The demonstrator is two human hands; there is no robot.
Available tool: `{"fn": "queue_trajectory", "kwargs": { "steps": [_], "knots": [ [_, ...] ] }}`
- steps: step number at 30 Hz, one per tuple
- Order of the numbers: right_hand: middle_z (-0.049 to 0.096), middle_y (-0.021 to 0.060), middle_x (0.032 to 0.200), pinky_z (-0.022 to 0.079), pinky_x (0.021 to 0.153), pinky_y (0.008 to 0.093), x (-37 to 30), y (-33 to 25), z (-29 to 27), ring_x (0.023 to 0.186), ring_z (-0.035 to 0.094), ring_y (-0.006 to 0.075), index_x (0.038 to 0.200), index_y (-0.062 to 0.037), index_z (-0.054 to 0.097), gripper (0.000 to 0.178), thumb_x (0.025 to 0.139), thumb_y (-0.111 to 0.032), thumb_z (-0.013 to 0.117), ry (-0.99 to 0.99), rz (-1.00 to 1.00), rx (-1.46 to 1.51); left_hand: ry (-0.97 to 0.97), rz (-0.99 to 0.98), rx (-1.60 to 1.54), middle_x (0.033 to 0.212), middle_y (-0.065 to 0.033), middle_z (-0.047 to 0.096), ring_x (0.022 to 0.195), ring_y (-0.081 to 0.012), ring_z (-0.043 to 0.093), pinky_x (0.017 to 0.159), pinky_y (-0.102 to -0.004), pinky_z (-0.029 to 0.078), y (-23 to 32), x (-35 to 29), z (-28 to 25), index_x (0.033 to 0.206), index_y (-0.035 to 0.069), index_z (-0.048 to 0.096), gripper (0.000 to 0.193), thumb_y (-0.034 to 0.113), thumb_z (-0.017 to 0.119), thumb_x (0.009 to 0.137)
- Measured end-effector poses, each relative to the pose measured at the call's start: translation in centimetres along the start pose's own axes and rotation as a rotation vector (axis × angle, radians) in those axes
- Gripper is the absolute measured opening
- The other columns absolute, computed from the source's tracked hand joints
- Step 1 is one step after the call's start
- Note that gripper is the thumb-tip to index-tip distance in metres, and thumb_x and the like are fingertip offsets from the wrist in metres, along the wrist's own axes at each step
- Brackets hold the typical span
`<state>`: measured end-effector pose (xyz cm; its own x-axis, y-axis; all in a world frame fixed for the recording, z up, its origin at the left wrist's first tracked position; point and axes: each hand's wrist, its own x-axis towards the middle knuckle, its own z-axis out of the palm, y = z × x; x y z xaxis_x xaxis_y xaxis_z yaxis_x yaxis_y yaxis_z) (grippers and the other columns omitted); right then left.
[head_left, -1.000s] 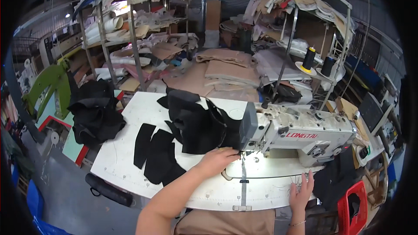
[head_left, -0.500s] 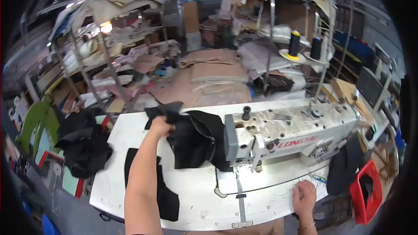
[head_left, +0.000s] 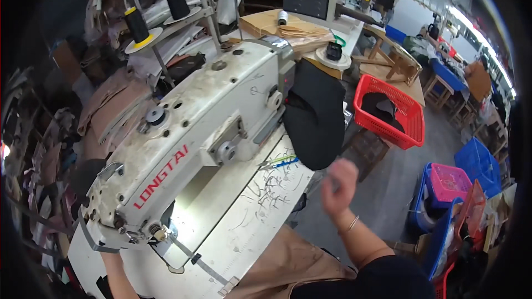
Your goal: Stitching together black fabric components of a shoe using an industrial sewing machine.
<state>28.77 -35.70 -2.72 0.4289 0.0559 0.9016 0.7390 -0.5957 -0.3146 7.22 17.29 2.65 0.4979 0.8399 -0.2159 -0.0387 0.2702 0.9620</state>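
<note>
My right hand (head_left: 339,187) is raised past the right edge of the white sewing table (head_left: 244,249), blurred by motion. Its fingers look curled round something small and dark that I cannot make out. Just beyond it, a black fabric piece (head_left: 318,113) hangs over the table's end. Only the forearm and wrist of my left hand (head_left: 113,263) show, at the lower left. The head of the white sewing machine (head_left: 188,127) hides its fingers. A bit of black fabric (head_left: 104,287) shows beside that forearm.
Blue and green thread snips (head_left: 280,162) lie on the table near its right end. A red basket (head_left: 410,130) with dark pieces stands on a stool to the right. Thread cones (head_left: 138,25) stand behind the machine. Blue crates (head_left: 477,160) and a pink basket (head_left: 450,180) sit on the floor.
The view has swung to the right. My right hand has lifted off the table and moved out towards the hanging black fabric piece. My left hand has gone behind the machine head.
</note>
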Motion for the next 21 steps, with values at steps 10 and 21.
{"fn": "queue_trajectory", "kwargs": {
  "steps": [10, 21],
  "knots": [
    [0.053, -0.0029, 0.074, 0.039, 0.054, 0.0172, 4.6, 10.2, 4.2, 0.060, 0.048, 0.0047, 0.123, 0.0037, 0.047, 0.053, 0.083, -0.018, 0.073, -0.201, 1.103, 0.611, -0.237, 1.369, 1.217, 0.142, -0.0215, 0.036, 0.131, -0.0374, 0.037, 0.106, -0.0504, 0.034, -7.7, -24.8, 2.5, 0.124, 0.000, 0.054, 0.043, 0.009, 0.064, 0.083],
    [0.063, 0.0181, 0.069, 0.051, 0.061, 0.0423, 9.4, 9.5, 2.0, 0.072, 0.064, 0.0353, 0.077, -0.0022, 0.064, 0.039, 0.083, -0.041, 0.065, -0.752, 0.406, -0.368, -0.996, 1.029, 1.176, 0.143, -0.0243, 0.034, 0.130, -0.0500, 0.032, 0.106, -0.0550, 0.031, -10.9, -30.6, 15.7, 0.121, 0.001, 0.056, 0.047, 0.009, 0.060, 0.075]
  ]
}}
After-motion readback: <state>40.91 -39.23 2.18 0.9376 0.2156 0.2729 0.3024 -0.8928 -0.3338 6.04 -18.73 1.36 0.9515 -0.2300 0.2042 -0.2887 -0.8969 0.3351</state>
